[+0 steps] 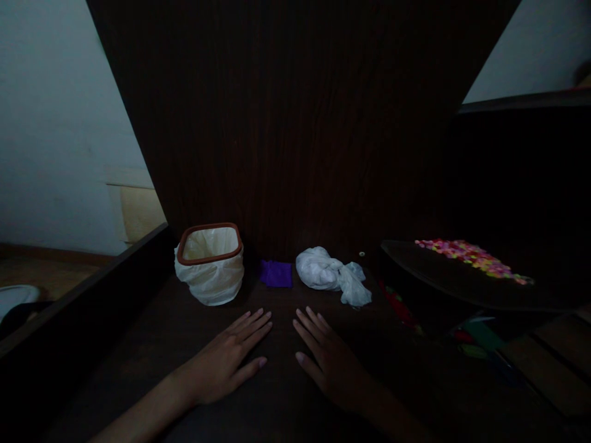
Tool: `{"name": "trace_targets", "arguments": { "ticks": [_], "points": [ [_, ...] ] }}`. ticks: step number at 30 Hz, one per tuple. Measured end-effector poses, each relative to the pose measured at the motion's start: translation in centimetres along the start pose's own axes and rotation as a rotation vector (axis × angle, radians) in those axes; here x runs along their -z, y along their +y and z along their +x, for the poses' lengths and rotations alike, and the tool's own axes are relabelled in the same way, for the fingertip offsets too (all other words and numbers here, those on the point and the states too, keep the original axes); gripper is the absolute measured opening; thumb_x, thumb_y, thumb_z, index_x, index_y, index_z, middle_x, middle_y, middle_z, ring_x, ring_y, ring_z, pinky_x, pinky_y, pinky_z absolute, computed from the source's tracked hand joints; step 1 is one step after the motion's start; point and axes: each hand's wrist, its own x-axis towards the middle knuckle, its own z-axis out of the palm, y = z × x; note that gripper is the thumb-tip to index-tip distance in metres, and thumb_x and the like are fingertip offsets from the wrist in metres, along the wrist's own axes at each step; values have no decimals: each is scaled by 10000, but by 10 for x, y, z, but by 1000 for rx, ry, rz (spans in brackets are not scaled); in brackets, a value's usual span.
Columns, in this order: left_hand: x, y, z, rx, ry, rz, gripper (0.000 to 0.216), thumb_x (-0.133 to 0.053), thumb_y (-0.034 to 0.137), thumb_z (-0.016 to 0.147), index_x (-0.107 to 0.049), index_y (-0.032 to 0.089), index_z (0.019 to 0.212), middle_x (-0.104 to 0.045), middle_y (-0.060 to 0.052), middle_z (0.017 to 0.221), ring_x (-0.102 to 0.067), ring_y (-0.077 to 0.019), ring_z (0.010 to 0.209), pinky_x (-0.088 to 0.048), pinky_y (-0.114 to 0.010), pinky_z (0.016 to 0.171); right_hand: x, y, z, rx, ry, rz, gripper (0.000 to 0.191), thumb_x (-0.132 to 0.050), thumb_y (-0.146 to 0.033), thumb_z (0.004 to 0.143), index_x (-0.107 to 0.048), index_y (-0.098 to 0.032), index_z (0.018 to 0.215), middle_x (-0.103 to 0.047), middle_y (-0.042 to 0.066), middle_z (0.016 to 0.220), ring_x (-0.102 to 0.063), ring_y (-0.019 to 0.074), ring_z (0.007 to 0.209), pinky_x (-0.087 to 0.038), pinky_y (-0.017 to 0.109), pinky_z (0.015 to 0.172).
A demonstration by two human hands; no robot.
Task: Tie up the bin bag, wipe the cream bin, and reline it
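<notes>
My left hand (pixel 228 357) lies flat on the dark wooden surface (pixel 281 406), fingers stretched forward and holding nothing. Opposite it, my right hand (pixel 325 360) rests flat too, with its fingers apart. Beyond my left fingertips stands a small trash bin (pixel 210 244) with a brown rim, lined with a whitish plastic bag (pixel 212 283). Between the two hands and farther back is a folded purple piece (pixel 277 274), perhaps a plastic bag. Just past my right fingertips sits a knotted white plastic bag (pixel 318 269) with something bundled inside.
A tall dark wooden panel (pixel 295 135) rises behind the objects. Along the left runs a raised dark board (pixel 92 283). At the right, a dark curved shelf (pixel 415 271) carries a string of pink and yellow flowers (pixel 475 258). Dim light hides details there.
</notes>
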Motion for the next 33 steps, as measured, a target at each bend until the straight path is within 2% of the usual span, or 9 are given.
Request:
{"name": "trace_targets", "arguments": {
  "ticks": [6, 11, 24, 29, 33],
  "points": [
    [1, 1, 0, 10, -15, 7, 612, -485, 431, 1059, -282, 286, 1618, -315, -82, 1667, -334, -310, 1535, -377, -559, 1234, -1, 1, -1, 7, 8, -5, 579, -420, -382, 1067, -361, -148, 1594, -252, 100, 1687, -180, 308, 1580, -239, 585, 1269],
    [3, 3, 1, 48, -77, 5, 605, -452, 456, 1065, -304, 243, 1612, -300, -99, 1671, -299, -317, 1546, -362, -576, 1234, -3, 3, -1, 17, 26, 9, 577, -434, -371, 1063, -362, -157, 1594, -267, 102, 1684, -188, 309, 1579, -247, 590, 1266],
    [2, 2, 0, 12, -16, -25, 613, -492, 408, 1058, -278, 289, 1620, -335, -85, 1663, -329, -307, 1539, -350, -562, 1246, -4, 4, -1, 35, 65, 24, 574, -446, -388, 1059, -386, -166, 1585, -297, 109, 1674, -213, 312, 1574, -259, 591, 1266],
    [3, 3, 1, 39, -54, -7, 607, -467, 439, 1061, -303, 251, 1614, -322, -103, 1665, -311, -317, 1543, -358, -569, 1238, -3, 2, 0, 18, 42, 32, 573, -448, -382, 1058, -393, -156, 1581, -290, 114, 1675, -207, 314, 1576, -244, 597, 1267],
    [2, 1, 1, 8, -19, -27, 607, -483, 423, 1059, -293, 272, 1616, -339, -94, 1661, -323, -304, 1542, -335, -564, 1252, 3, 3, 1, 13, 21, 62, 573, -463, -391, 1051, -415, -151, 1569, -298, 121, 1669, -215, 319, 1572, -243, 605, 1264]
  ]
}}
